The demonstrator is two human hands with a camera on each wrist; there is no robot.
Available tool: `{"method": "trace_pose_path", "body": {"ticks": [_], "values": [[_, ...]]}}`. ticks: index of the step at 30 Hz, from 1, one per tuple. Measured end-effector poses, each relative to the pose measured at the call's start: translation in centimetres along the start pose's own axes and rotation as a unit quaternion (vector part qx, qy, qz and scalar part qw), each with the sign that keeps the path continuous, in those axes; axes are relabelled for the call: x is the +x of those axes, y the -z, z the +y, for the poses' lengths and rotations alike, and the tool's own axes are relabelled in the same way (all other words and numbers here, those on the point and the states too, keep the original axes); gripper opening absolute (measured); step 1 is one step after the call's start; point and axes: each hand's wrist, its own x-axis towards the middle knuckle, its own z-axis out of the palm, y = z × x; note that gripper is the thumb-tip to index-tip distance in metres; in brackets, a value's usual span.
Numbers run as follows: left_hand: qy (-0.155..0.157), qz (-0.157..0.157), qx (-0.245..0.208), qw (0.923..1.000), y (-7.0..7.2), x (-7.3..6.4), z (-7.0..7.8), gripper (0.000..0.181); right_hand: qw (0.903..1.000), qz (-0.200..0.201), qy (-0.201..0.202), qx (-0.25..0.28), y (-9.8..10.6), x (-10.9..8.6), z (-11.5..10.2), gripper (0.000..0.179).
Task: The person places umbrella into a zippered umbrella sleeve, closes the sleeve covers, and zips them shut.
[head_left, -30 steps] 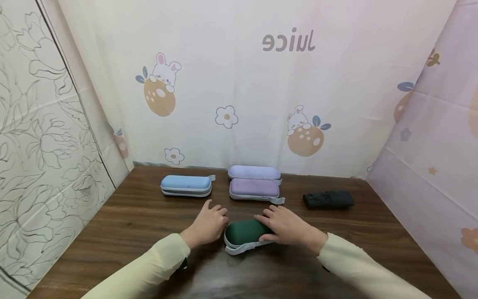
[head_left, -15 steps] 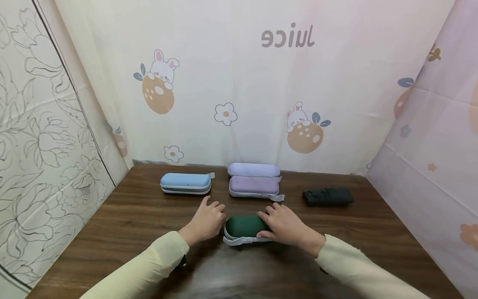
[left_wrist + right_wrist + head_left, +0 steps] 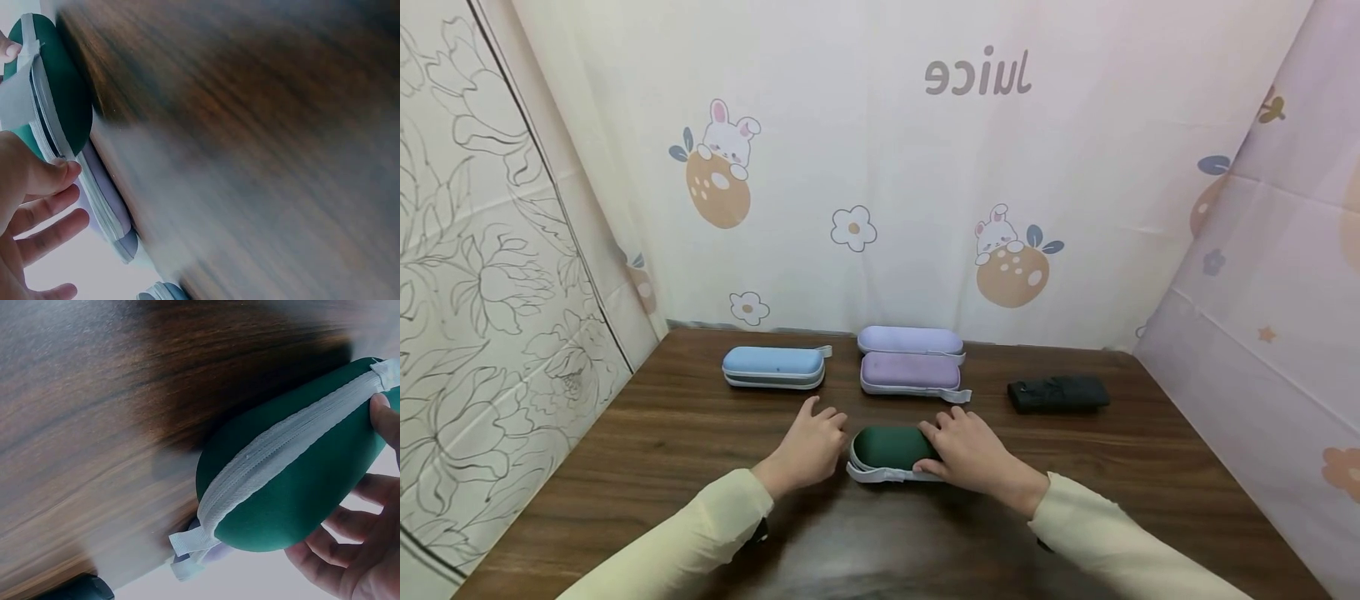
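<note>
A dark green zippered glasses case (image 3: pixel 887 448) with a pale grey zipper band and wrist loop (image 3: pixel 867 476) lies near the middle of the table. My right hand (image 3: pixel 973 450) grips its right end, thumb on the near side and fingers over the far side. At the left end, my left hand (image 3: pixel 805 447) has thumb and index finger together at the zipper pull (image 3: pixel 60 156), which they largely cover. Its other fingers (image 3: pixel 59 232) spread away. A narrow dark gap shows along the zipper band in the left wrist view.
Behind the green case lie a purple case (image 3: pixel 910 372) and a lilac case (image 3: pixel 910 339), one behind the other. A light blue case (image 3: pixel 773 362) is at the back left, and a black folded soft item (image 3: pixel 1058 393) at the right. Patterned curtains (image 3: pixel 880 167) border the table.
The green case has turned slightly, so its front edge lies straighter, and shifted a little away. My left hand has drawn slightly left; my right hand keeps its grip.
</note>
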Motion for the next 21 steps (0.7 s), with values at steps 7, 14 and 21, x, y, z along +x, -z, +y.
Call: {"method": "trace_pose_path", "body": {"ticks": [7,14,21], "values": [[-0.001,0.021,0.0,0.9998,0.1,-0.5,0.4,0.014,0.9999,-0.005,-0.015,0.007,0.1,0.0,-0.2,0.056],[-0.001,0.015,0.002,0.9999,0.6,-0.9,1.0,0.015,0.9998,-0.002,-0.019,0.007,0.2,0.0,-0.2,0.055],[0.002,0.006,-0.002,1.0,1.1,-1.2,1.8,0.011,0.9997,-0.001,-0.025,0.004,0.2,0.0,-0.4,0.056]]}}
